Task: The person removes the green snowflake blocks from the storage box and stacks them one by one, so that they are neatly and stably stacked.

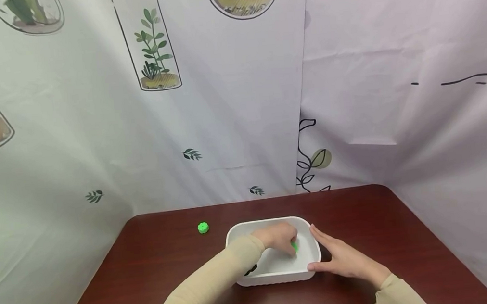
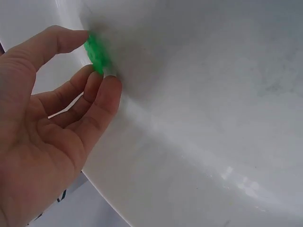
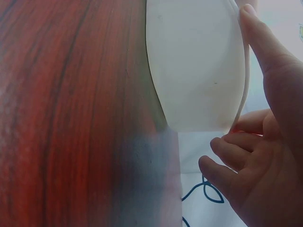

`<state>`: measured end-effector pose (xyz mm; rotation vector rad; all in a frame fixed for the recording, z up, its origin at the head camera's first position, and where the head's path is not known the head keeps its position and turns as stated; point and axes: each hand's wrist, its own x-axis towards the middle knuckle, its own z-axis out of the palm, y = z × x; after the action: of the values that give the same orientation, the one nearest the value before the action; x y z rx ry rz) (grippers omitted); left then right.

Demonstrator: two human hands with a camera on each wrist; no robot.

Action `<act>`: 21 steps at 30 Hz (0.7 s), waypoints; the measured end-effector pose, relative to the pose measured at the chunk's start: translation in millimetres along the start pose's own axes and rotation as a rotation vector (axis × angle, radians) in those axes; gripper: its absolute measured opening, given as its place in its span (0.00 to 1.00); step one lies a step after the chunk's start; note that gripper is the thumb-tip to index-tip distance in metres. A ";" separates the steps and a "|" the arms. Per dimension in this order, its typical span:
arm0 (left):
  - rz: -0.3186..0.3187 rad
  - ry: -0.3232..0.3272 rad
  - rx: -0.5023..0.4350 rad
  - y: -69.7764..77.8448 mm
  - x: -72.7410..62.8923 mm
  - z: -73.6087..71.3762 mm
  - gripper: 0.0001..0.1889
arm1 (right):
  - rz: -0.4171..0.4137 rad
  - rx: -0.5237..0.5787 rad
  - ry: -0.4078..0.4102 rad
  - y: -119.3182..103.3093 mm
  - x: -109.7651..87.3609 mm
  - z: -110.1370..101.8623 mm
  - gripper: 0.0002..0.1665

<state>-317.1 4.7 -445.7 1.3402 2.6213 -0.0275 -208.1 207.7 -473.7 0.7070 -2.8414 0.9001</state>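
Note:
In the head view, a white plastic tub point(image 1: 276, 278) stands on the dark red-brown table. My left hand point(image 1: 279, 237) reaches inside it and pinches a small bright green piece point(image 2: 97, 56) between thumb and fingertips, close to the tub wall. The fingers partly hide that piece, so its full shape is unclear. At the tub's right end, my right hand point(image 1: 344, 257) touches the rim, thumb at the near corner and fingers stretched to the far one. The right wrist view shows the thumb along the rim and the other fingers loosely bent near the tub's corner.
A second green piece, round with a scalloped edge point(image 1: 203, 228), lies on the table point(image 1: 148, 257) to the left behind the tub. White curtains point(image 1: 241, 123) printed with plants hang behind and along both sides of the table.

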 end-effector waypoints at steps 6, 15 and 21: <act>-0.004 0.018 -0.012 -1.0 -1.2 1.4 0.11 | -0.004 0.004 0.014 -1.5 -3.2 1.8 0.62; 0.029 0.046 -0.006 -5.7 -5.5 -8.1 0.11 | -0.019 -0.004 0.021 1.3 0.2 1.2 0.62; 0.093 0.075 0.033 -7.0 -6.3 -14.5 0.13 | -0.023 -0.004 0.010 0.9 1.1 0.4 0.62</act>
<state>-321.5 -3.0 -430.8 1.5007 2.6272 -0.0066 -209.5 207.6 -474.3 0.7316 -2.8189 0.8922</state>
